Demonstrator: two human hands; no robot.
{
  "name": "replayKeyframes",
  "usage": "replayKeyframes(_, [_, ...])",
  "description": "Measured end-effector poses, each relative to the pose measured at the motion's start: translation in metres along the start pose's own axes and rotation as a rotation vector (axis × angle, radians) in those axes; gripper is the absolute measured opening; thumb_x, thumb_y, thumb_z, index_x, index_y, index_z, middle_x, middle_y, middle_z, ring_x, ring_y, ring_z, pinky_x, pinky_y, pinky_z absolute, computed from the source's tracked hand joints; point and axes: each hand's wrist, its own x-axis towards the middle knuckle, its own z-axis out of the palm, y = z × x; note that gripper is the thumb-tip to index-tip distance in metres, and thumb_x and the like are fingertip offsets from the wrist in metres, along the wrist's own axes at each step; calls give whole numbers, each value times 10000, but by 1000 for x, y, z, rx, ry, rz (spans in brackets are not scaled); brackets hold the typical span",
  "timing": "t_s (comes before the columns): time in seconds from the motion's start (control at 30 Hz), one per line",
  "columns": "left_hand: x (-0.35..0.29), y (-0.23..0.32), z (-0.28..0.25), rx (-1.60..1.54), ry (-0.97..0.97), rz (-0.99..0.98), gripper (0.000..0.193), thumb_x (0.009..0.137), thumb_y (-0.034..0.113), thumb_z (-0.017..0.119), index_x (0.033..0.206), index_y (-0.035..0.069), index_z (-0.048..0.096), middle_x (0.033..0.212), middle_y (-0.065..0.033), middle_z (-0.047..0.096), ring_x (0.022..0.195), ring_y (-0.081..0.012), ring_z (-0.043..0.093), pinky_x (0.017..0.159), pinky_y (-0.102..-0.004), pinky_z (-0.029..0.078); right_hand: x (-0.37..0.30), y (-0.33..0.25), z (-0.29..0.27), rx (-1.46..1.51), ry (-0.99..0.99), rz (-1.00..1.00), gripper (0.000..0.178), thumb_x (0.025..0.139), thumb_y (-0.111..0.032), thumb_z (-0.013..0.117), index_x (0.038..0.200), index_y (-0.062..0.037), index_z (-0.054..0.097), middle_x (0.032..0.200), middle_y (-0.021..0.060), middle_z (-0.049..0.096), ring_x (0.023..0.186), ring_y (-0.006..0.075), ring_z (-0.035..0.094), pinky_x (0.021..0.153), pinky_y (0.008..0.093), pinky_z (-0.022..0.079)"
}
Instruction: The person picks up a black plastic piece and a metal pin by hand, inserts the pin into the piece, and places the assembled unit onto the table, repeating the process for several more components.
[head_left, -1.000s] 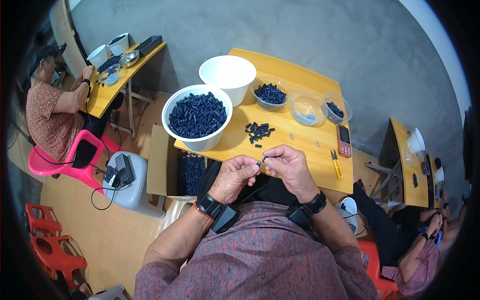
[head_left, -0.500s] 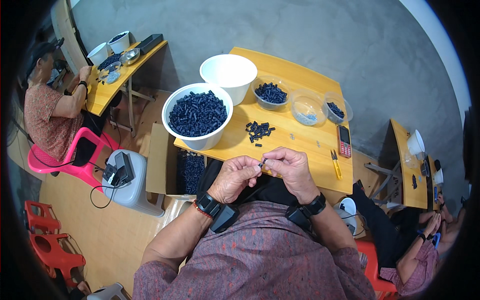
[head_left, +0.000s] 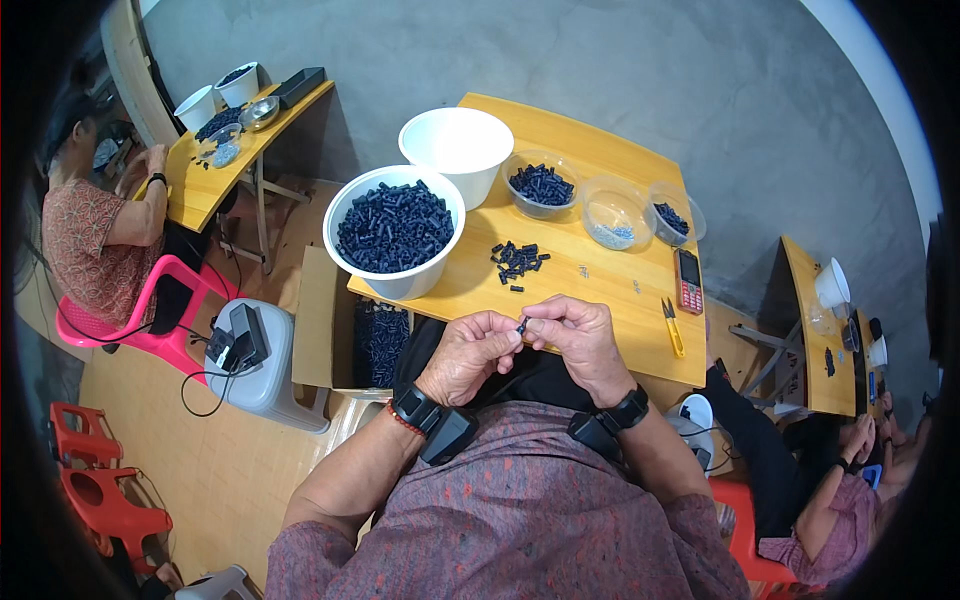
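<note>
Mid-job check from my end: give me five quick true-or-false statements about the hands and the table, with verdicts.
1. The left hand and right hand meet at a small dark piece. True.
2. The yellow-handled tool lies nearer the person than the red phone. True.
3. The right hand is gripping the yellow-handled tool. False: the tool lies on the table, apart from that hand.
4. The front white bucket is filled with dark pieces. True.
5. The red phone lies left of the front white bucket. False: it lies to the bucket's right, by the table's right edge.
</note>
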Motion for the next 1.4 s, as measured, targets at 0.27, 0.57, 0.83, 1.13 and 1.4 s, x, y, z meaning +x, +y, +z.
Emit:
replayKeyframes(0.27, [-2,-2,7,-19,17,41,114,928,102,692,982,18,636,869,-47,668,643,-102,590,610,-242,498,1,1,-1,30,-22,-27,129,906,24,666,1024,39,716,870,72,684,725,105,624,673,223,521])
replayKeyframes(0.57, [-5,-7,14,30,43,116,106,933,70,674,1001,4,626,875,-67,666,654,-105,579,610,-237,490,-1,-2,-2,-128,-50,-106,106,899,35,667,995,40,713,874,88,677,726,105,634,664,221,520])
replayKeyframes(0.83, [-6,-10,16,117,84,167,65,933,28,649,988,7,623,894,-98,678,650,-103,570,595,-225,481,-2,-2,-1,-177,-89,-173,123,892,59,663,998,28,716,881,83,677,716,109,641,655,225,530])
replayKeyframes(1.13, [-6,-2,20,53,53,72,53,923,56,663,963,26,645,889,-93,683,649,-112,603,602,-231,500,-2,-7,-8,-77,-131,-82,148,884,54,676,1020,19,720,906,79,677,744,108,645,678,226,538])
replayKeyframes(1.4, [-6,0,16,33,77,51,56,920,75,667,948,30,651,841,-63,670,631,-113,594,594,-244,500,-4,-16,-3,-160,-111,0,202,889,52,668,1090,34,686,936,86,669,796,128,659,737,246,551])
